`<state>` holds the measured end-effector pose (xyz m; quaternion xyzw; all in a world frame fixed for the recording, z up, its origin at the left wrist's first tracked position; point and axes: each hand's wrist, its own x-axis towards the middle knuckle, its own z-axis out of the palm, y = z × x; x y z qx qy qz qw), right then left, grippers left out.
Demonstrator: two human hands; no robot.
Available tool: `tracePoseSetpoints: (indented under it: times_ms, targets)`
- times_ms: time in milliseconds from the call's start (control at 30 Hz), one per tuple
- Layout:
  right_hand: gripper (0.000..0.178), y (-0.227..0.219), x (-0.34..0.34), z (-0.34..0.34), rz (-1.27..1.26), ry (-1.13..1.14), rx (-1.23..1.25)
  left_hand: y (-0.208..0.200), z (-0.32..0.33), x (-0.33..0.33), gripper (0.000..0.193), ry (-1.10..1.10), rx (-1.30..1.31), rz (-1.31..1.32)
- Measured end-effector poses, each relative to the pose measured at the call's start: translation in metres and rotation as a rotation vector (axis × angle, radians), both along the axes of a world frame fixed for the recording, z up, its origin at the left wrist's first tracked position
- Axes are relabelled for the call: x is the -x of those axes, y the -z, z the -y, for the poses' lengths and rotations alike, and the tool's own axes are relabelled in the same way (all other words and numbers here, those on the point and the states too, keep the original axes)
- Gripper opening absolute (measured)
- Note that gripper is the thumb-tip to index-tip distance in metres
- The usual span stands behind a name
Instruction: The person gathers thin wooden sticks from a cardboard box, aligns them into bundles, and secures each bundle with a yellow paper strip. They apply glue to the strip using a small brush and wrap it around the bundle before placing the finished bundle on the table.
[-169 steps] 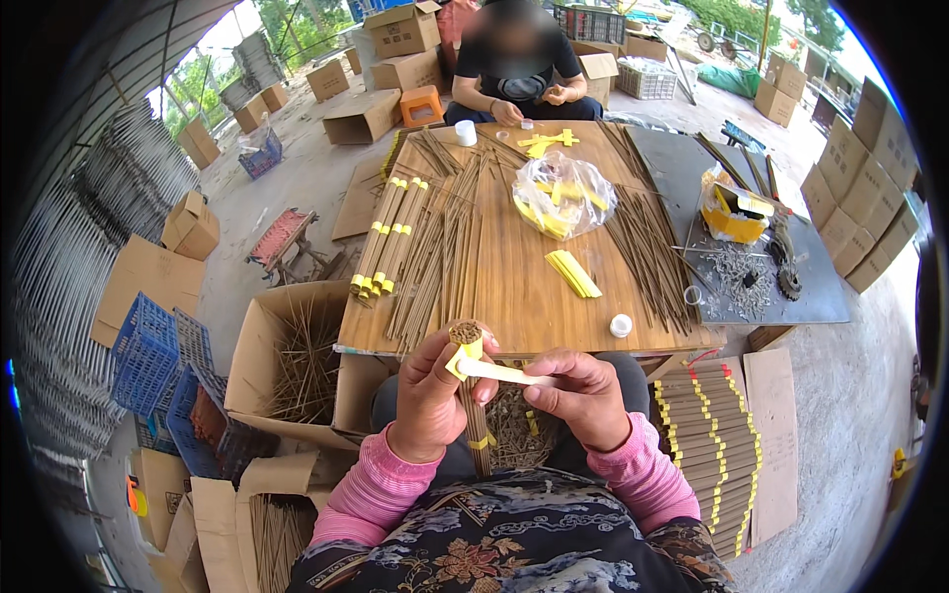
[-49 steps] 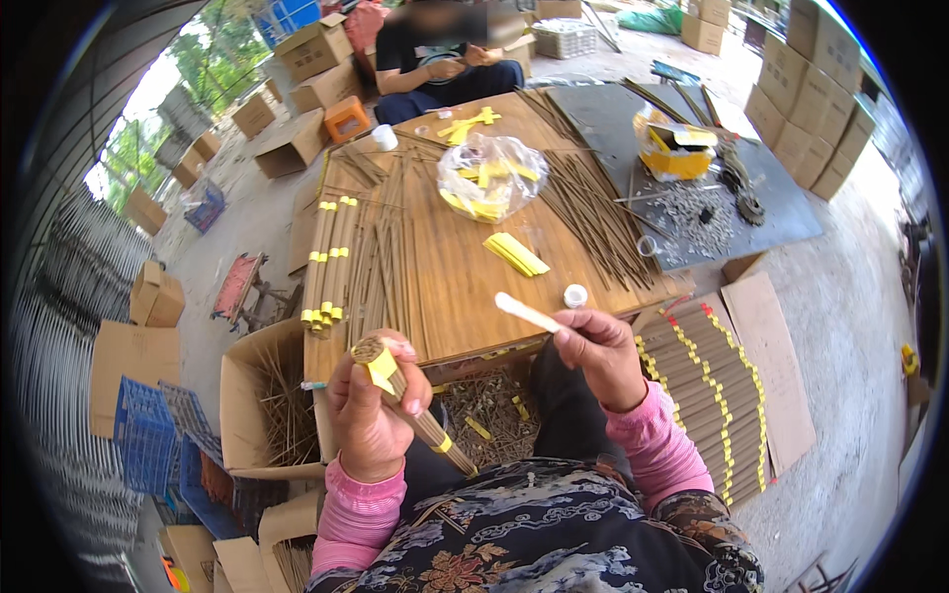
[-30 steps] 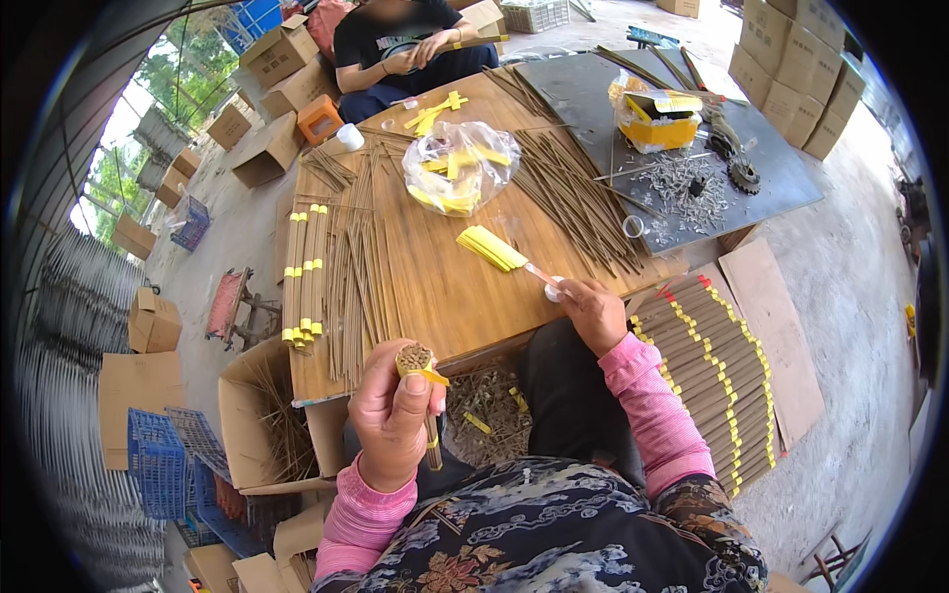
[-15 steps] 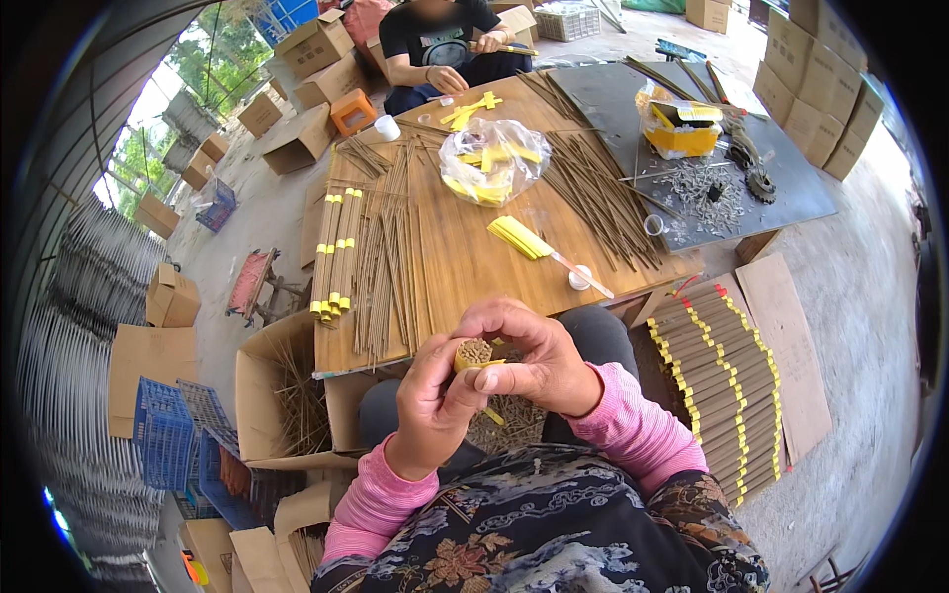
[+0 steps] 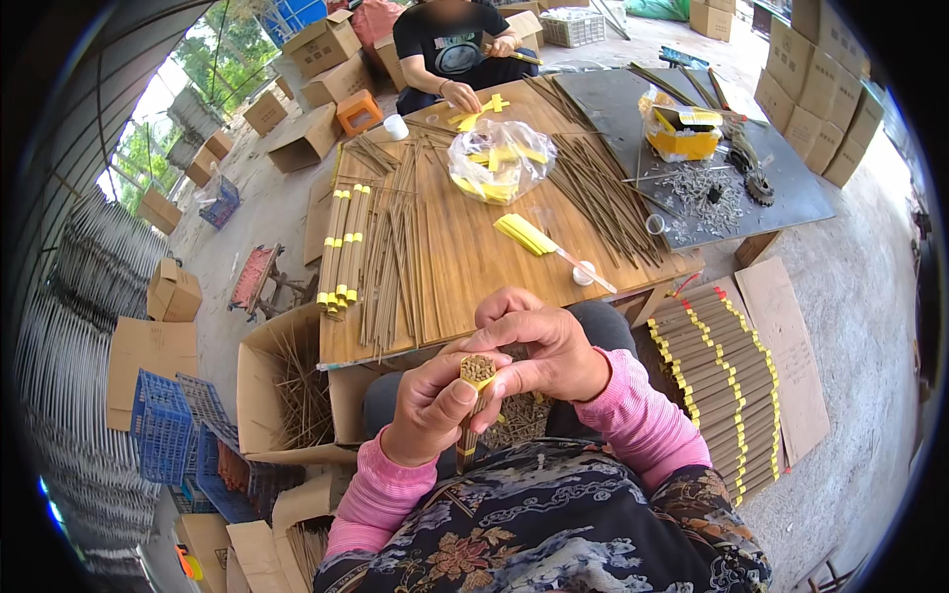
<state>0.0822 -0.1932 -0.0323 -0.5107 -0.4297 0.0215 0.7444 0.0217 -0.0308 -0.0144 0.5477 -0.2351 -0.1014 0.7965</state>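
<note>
Between my hands, in front of my lap, is a bundle of thin brown incense sticks point(image 5: 469, 435), its cut end facing up with a yellow paper band point(image 5: 483, 383) around it. My left hand point(image 5: 425, 407) is closed around the bundle from the left, thumb against the band. From the right, my right hand point(image 5: 544, 351) presses thumb and fingers to the bundle just below its end; the fingertips behind it are partly hidden. On the wooden table point(image 5: 445, 257) beyond lie yellow paper strips point(image 5: 524, 234), and a pink-handled spatula or brush point(image 5: 585, 271) beside a small white cup point(image 5: 584, 274).
Banded bundles point(image 5: 344, 247) and loose sticks point(image 5: 395, 267) lie on the table's left. A plastic bag of strips point(image 5: 499, 163) sits mid-table. A co-worker point(image 5: 450, 49) sits across. Finished bundles point(image 5: 717, 385) lie low at right; a cardboard box point(image 5: 267, 395) stands at left.
The bundle has tilted so that its shaft now shows below my left hand. My right hand has shifted slightly right, fingers changed. The co-worker's hand has moved towards the yellow strips.
</note>
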Motion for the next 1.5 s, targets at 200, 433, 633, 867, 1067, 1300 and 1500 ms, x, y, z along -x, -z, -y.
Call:
tracePoseSetpoints:
  times_ms: [200, 433, 633, 867, 1067, 1300, 1500]
  targets:
    - [0.035, -0.002, -0.012, 0.003, 0.117, -0.038, 0.061, 0.004, -0.004, -0.005, 0.046, 0.116, 0.1, -0.108]
    - [0.034, 0.0, -0.023, 0.005, 0.239, -0.05, 0.08, 0.003, -0.004, -0.008, 0.049, 0.136, 0.133, -0.173]
    - [0.036, -0.015, -0.018, 0.01, 0.209, -0.015, 0.122, 0.003, -0.002, -0.012, 0.051, 0.092, 0.107, -0.133]
    - [0.043, -0.016, -0.019, 0.007, 0.169, -0.072, 0.133, 0.007, -0.002, -0.012, 0.049, 0.117, 0.085, -0.141]
    - [0.042, -0.009, -0.031, 0.005, 0.251, -0.17, 0.059, 0.005, -0.005, -0.014, 0.044, 0.196, 0.177, -0.212]
    - [0.038, -0.015, -0.036, 0.004, 0.241, -0.218, 0.12, 0.005, -0.009, -0.019, 0.047, 0.236, 0.192, -0.212]
    - [0.038, -0.005, -0.033, -0.005, -0.007, -0.206, 0.038, -0.004, -0.017, -0.026, 0.051, 0.167, 0.213, -0.095]
